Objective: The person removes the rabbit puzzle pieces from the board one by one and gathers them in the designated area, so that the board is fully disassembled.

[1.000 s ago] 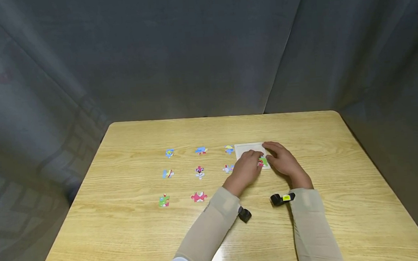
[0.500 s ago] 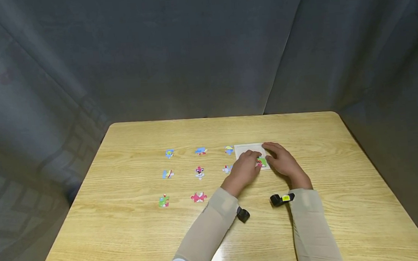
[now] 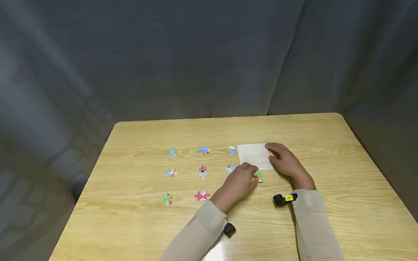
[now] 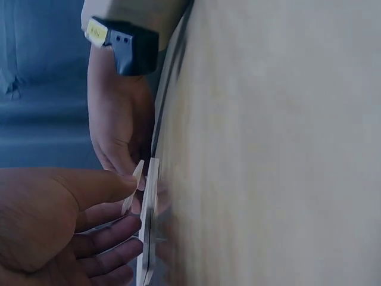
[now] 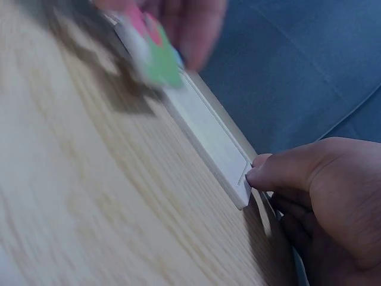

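Note:
My left hand (image 3: 237,184) pinches a green and pink jigsaw piece (image 3: 258,176) between thumb and fingers, just in front of the white puzzle tray (image 3: 253,156). In the left wrist view the piece (image 4: 134,186) is edge-on and tilted, raised off the table. My right hand (image 3: 288,165) holds the tray by its right side, with the thumb at the edge and a finger by the far corner. The right wrist view shows that thumb (image 5: 286,170) on the tray's near corner; the other fingers are partly hidden. The tray's floor is bare where it shows.
Left of the tray, several jigsaw pieces lie apart in rows, among them a face piece (image 3: 202,171), a pink piece (image 3: 202,195) and a green piece (image 3: 167,199). One piece (image 3: 231,168) is partly behind the left hand. A grey curtain (image 3: 203,54) hangs beyond the wooden table (image 3: 147,240).
My left hand has drawn back toward me with the green and pink piece, taking it out of the tray past its near edge. My right hand stays at the tray's right side.

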{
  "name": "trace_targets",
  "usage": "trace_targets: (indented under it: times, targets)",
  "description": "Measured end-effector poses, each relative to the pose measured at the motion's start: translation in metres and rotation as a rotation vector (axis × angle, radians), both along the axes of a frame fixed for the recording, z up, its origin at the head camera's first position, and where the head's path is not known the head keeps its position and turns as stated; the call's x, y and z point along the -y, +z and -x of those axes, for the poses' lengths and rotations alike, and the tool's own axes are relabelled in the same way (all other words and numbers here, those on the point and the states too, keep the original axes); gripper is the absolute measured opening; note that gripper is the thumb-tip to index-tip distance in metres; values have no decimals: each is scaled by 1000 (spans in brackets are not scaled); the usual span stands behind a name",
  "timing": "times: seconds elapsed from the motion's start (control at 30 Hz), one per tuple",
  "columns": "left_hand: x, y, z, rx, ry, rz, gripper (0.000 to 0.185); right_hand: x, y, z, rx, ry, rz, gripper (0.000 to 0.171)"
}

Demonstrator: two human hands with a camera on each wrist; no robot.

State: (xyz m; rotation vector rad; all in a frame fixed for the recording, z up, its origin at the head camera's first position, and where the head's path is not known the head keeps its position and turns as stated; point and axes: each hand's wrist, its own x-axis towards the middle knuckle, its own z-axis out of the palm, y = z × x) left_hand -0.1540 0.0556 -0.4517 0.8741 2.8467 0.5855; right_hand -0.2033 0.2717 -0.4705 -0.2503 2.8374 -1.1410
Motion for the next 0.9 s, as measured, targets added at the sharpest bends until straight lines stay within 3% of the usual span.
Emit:
trace_targets:
  times: [0.37,0.9]
  targets:
    - [27,1,-29,-60,-73,43,34,-7,-4,0,14,-26,3,47]
    - [50,1,-34,-113,-113,71,28,-9,-1,-1,14,-27,11,48]
